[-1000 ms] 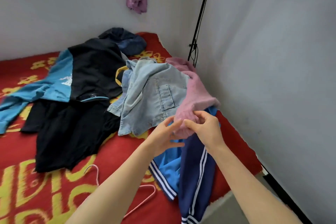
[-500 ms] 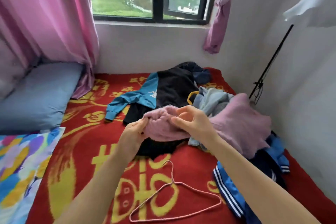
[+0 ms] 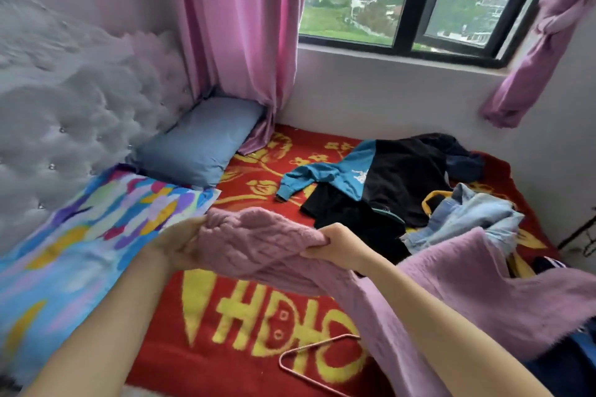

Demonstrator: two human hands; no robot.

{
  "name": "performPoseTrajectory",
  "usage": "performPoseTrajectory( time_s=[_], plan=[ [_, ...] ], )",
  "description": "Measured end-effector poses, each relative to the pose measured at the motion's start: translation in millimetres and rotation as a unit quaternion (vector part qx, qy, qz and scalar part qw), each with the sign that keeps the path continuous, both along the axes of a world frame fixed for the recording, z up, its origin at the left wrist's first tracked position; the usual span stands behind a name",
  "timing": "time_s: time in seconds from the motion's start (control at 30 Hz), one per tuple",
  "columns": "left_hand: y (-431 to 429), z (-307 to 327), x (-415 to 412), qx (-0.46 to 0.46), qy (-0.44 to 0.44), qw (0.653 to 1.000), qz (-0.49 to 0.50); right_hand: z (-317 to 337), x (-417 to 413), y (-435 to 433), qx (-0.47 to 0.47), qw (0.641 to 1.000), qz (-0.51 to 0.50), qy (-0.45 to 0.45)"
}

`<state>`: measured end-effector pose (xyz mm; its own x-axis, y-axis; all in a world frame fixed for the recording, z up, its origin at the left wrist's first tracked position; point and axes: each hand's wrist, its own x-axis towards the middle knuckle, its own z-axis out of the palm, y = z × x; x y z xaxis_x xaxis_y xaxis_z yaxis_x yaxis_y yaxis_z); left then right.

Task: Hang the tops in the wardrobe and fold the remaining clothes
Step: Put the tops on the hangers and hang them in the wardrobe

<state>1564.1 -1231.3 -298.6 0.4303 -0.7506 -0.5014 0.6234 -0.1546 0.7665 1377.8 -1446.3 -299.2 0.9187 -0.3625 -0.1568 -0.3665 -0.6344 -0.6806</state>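
Note:
A fuzzy pink sweater (image 3: 458, 287) hangs in the air above the red bed (image 3: 225, 342). My left hand (image 3: 175, 243) grips its bunched edge on the left, and my right hand (image 3: 338, 243) pinches the same edge a little to the right. The rest of the sweater trails off to the right over my right forearm. A pink wire hanger (image 3: 309, 364) lies on the bed below my right arm. A teal and black top (image 3: 380, 177) and a light denim shirt (image 3: 474, 216) lie further back on the bed.
A blue pillow (image 3: 203, 142) and a colourful pillow (image 3: 64, 251) lie at the padded headboard (image 3: 64, 106) on the left. Pink curtains (image 3: 238, 35) frame the window (image 3: 419, 0). Dark blue clothes (image 3: 464, 158) sit at the bed's far corner.
The view has swung left and up from the clothes pile. Both hands have lifted the pink sweater off the pile and spread its edge apart, carrying it leftward over the bed.

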Motion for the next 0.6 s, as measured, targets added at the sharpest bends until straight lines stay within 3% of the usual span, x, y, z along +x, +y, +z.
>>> performPoseTrajectory(
  time_s=[0.1, 0.2, 0.37, 0.43, 0.5, 0.6],
  plan=[
    [19.5, -16.7, -7.1, 0.199, -0.079, 0.976, -0.037, -16.7, 9.8, 3.1, -0.014, 0.999, 0.010, 0.034],
    [30.3, -17.7, -21.3, 0.278, -0.156, 0.948, -0.009, -29.9, 14.8, 9.8, -0.051, 0.996, 0.033, 0.065],
    [41.1, -26.0, -25.6, 0.262, -0.327, 0.896, 0.150, -39.8, 21.5, 24.6, -0.064, 0.994, 0.047, 0.078],
    [43.3, -25.9, -38.5, 0.202, -0.342, 0.899, 0.184, -44.1, 22.2, 29.4, -0.074, 0.993, 0.049, 0.081],
    [47.3, -30.4, -47.3, 0.135, -0.338, 0.915, 0.176, -49.4, 21.6, 31.8, -0.081, 0.992, 0.053, 0.075],
    [53.3, -38.3, -57.3, 0.117, -0.320, 0.939, 0.052, -52.9, 20.1, 36.4, -0.093, 0.990, 0.067, 0.088]
  ],
)
